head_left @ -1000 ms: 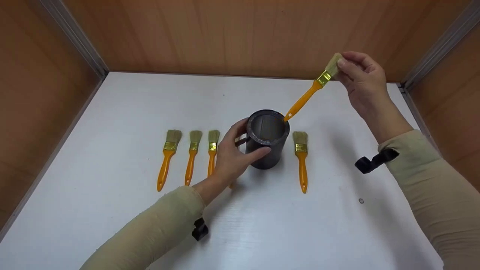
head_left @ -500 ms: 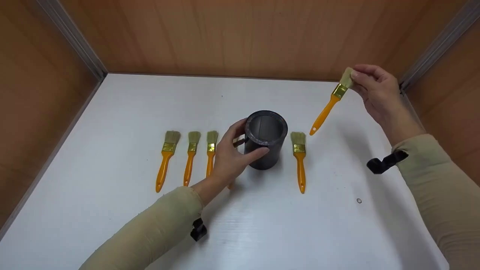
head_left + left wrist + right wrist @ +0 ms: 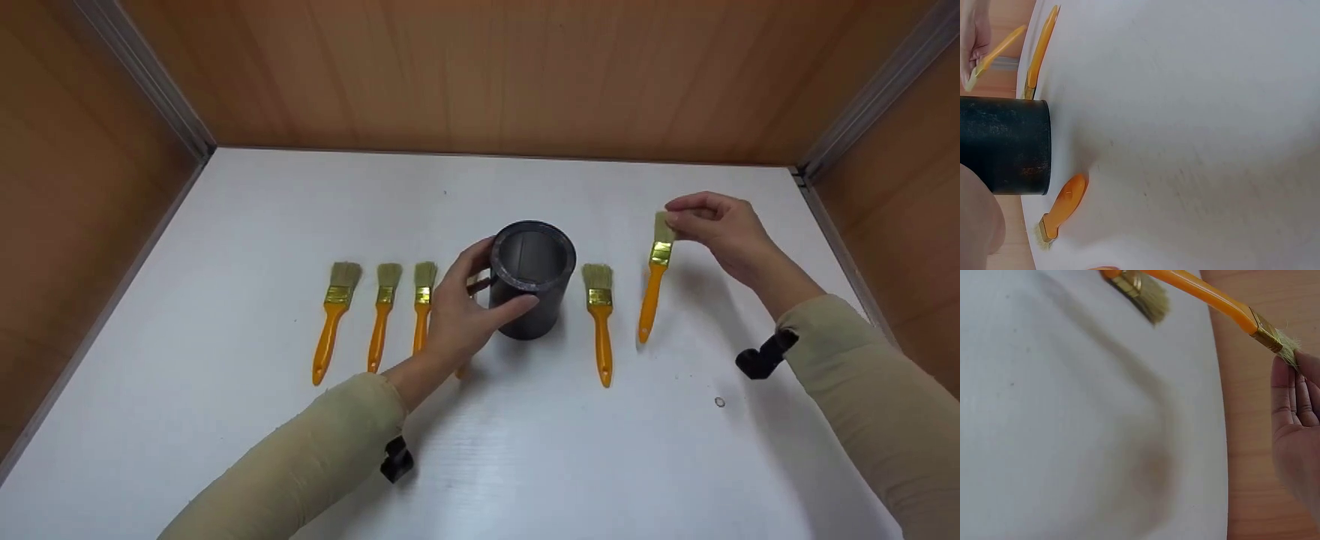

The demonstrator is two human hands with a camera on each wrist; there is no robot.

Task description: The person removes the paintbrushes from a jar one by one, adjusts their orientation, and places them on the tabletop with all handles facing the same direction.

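Head view: right-hand grip [image 3: 716,225] pinching brush bristles [image 3: 662,227].

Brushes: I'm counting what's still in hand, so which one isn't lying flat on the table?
The rightmost brush: the right hand pinches its bristles, handle hanging down. The others lie flat beside the cup.

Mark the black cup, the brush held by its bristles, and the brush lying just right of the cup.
black cup [image 3: 525,307], head view, outer wall below the rim.
held brush [image 3: 651,296], head view, orange handle.
lying brush [image 3: 602,345], head view, orange handle.
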